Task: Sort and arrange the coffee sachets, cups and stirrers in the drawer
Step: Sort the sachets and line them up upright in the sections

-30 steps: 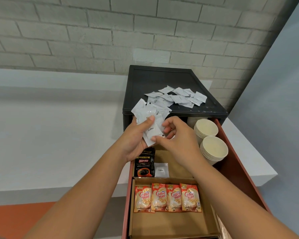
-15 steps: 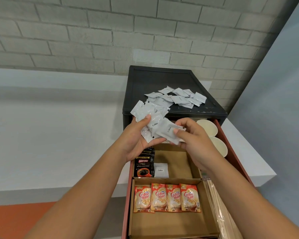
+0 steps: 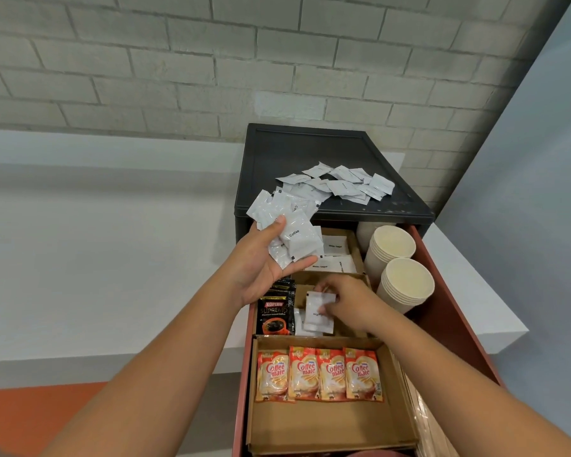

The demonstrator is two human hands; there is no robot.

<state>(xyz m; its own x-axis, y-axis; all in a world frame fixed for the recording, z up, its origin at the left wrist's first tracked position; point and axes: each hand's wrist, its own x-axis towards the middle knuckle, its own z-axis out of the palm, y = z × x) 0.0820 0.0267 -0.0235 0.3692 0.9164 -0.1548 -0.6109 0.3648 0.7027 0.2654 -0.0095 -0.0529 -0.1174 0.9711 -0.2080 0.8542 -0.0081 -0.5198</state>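
As I judge it, the step in hand is laying one white coffee sachet (image 3: 317, 311) into the middle cardboard compartment (image 3: 300, 296) of the open drawer (image 3: 455, 311). To do it well, I should set it flat and square, label up, on the white sachets already lying there, just right of the black Kopiko sachets (image 3: 275, 313). I should not nudge that black stack, and I should let go only once the sachet rests.

My left hand (image 3: 264, 262) hovers palm up above the drawer's back-left part. Its thumb presses down on a fanned bundle of white sachets (image 3: 294, 235), and the fingers are cupped beneath them. Lower and to the right, my right hand (image 3: 346, 305) reaches down into the compartment, back of the hand up. Thumb and fingertips pinch the single sachet by its right edge. It seems to touch the sachets below, but I cannot tell whether it fully rests. Two stacks of paper cups (image 3: 406, 282) stand just right of that hand, apart from it.
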